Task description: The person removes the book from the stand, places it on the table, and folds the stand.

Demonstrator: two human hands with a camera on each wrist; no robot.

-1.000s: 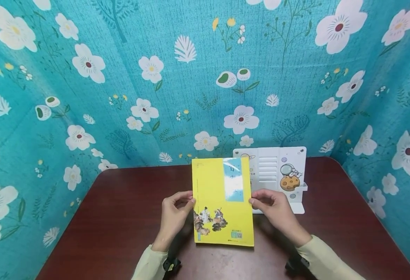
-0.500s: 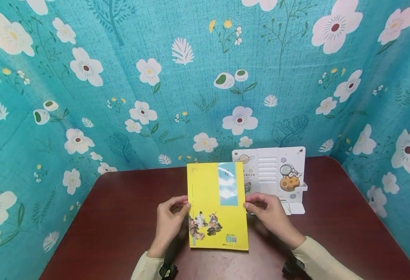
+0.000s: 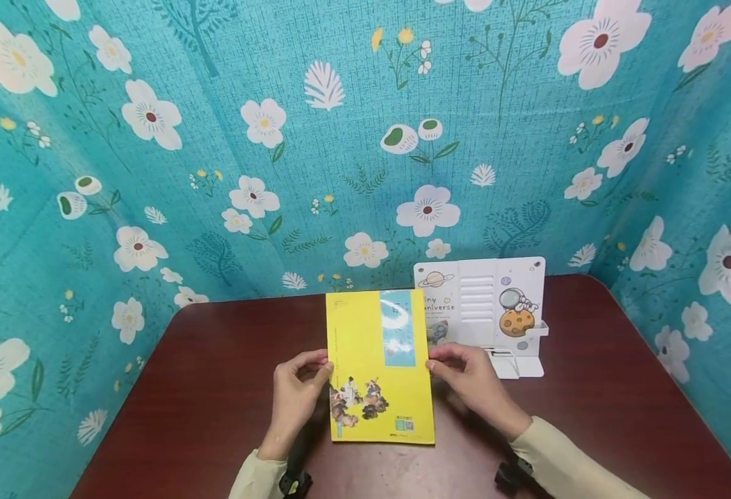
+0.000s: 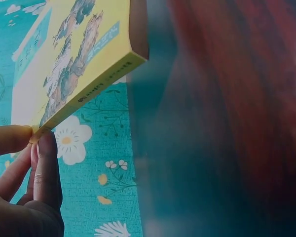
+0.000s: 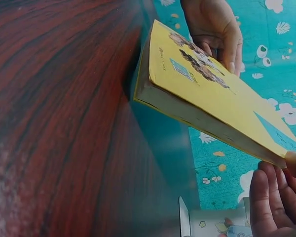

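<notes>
Yellow book (image 3: 368, 371) is tilted over the tabletop (image 3: 215, 395), front-left of the white stand (image 3: 477, 291). Glossy blue panel (image 3: 398, 329) with glare upper right, painted figures (image 3: 359, 398) lower left, thick page block (image 5: 207, 121). Grip: left hand (image 3: 294, 395) and right hand (image 3: 474, 381) pinch opposite edges.

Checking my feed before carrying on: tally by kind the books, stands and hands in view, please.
Books: 1, the yellow book
Stands: 1, the white stand
Hands: 2, the left hand and right hand
Total: 4
</notes>
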